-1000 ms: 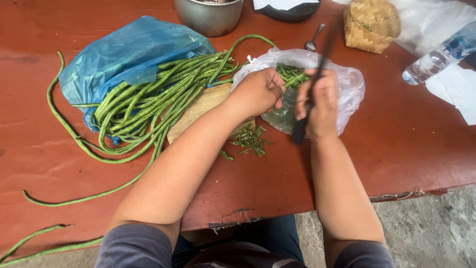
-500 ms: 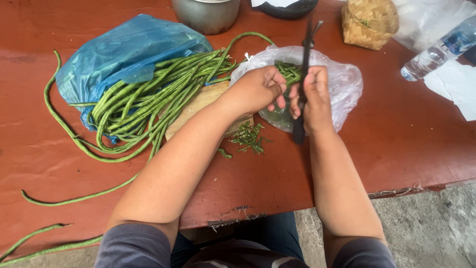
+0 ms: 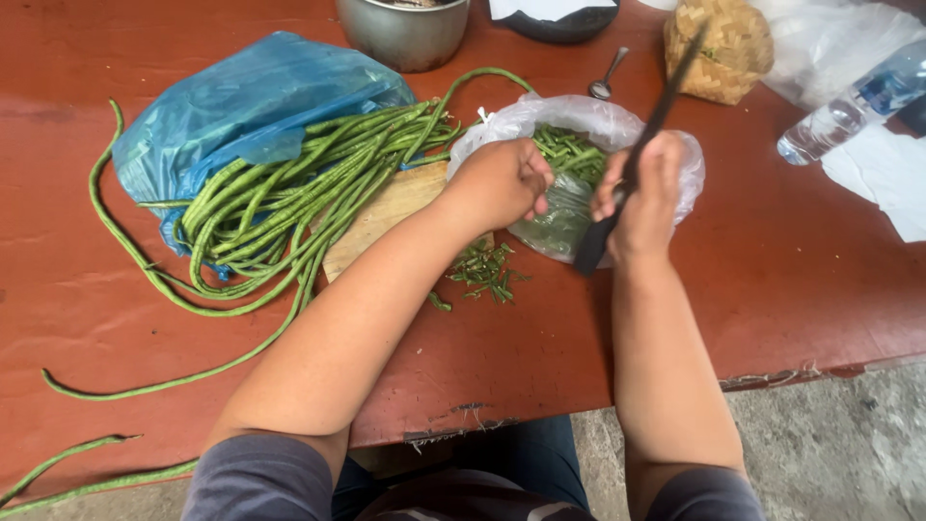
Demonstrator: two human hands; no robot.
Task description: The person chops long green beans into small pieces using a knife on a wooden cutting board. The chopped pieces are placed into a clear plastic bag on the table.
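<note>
we judge the cutting barely begun: our left hand (image 3: 502, 181), clenched, sits at the clear bag (image 3: 579, 125) of cut pieces, our right hand (image 3: 641, 198) grips the knife (image 3: 637, 154), and most long beans (image 3: 299, 203) lie whole beside the cutting board (image 3: 386, 207).

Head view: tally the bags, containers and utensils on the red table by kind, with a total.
Plastic bags: 2, blue bag, clear bag
Metal pots: 1, metal pot
Woven baskets: 1, woven basket
Water bottles: 1, water bottle
Spoons: 1, spoon
Knives: 1, knife, in the right hand
Cutting boards: 1, cutting board
Total: 8
</note>
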